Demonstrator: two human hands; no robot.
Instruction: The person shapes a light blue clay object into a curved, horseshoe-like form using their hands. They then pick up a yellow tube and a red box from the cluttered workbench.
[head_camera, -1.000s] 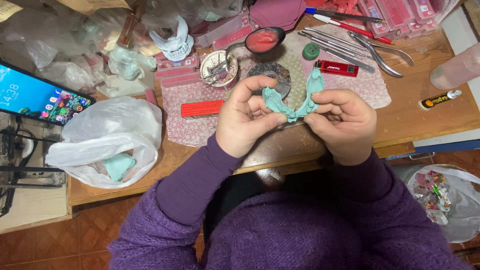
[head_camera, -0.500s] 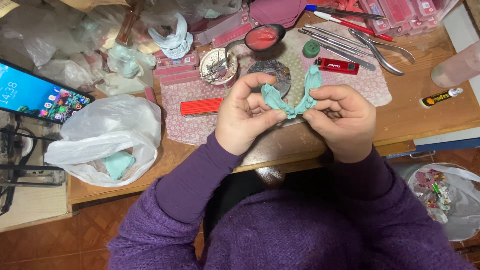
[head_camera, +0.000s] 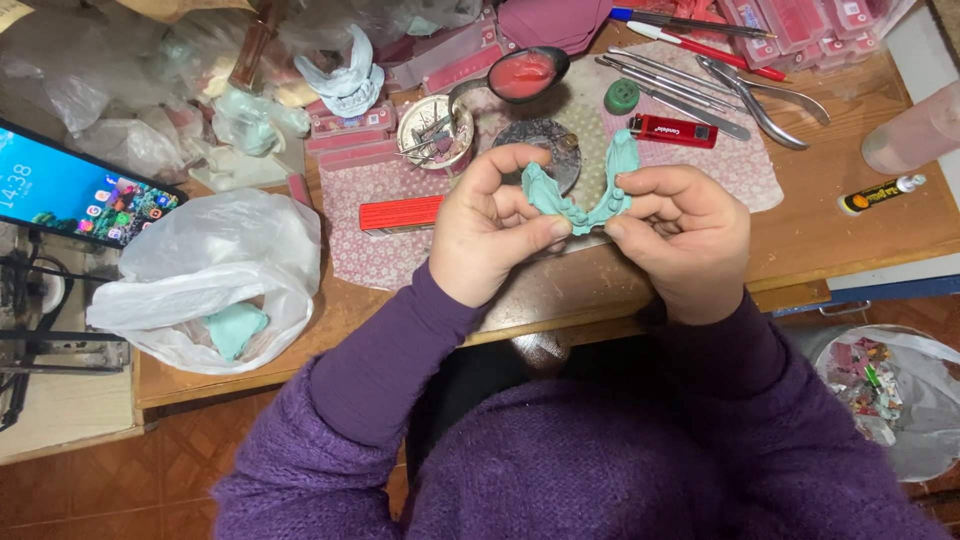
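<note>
cluttered wooden workbench (head_camera: 880, 235) fills the upper half of the frame, with a floral cloth mat (head_camera: 400, 225) spread across its middle. just below centre of the mat, both hands hold a teal horseshoe-shaped dental cast (head_camera: 585, 195) up off the surface. the left hand (head_camera: 490, 235) pinches the left limb of the cast between thumb and forefinger, fingers curled narrow around it; the right hand (head_camera: 680, 235) grips the right limb the same way, its thumb tip pressed near the curve at the bottom.

to handle this well, i would judge that the grip should stay near the thick base of the arch, not on the thin ends, since a cast like this probably snaps if flexed. keeping it low over the mat would soften any drop.

around them: a red lighter (head_camera: 672, 130) and steel pliers (head_camera: 760, 100) in the upper right, a small round tin of bits (head_camera: 435, 130) upper centre, a spoon-like dish of pink wax (head_camera: 525, 75) above it, a white plastic bag (head_camera: 215, 280) at left holding a teal lump (head_camera: 235, 330), and a lit phone (head_camera: 80, 190) at the far left.
</note>
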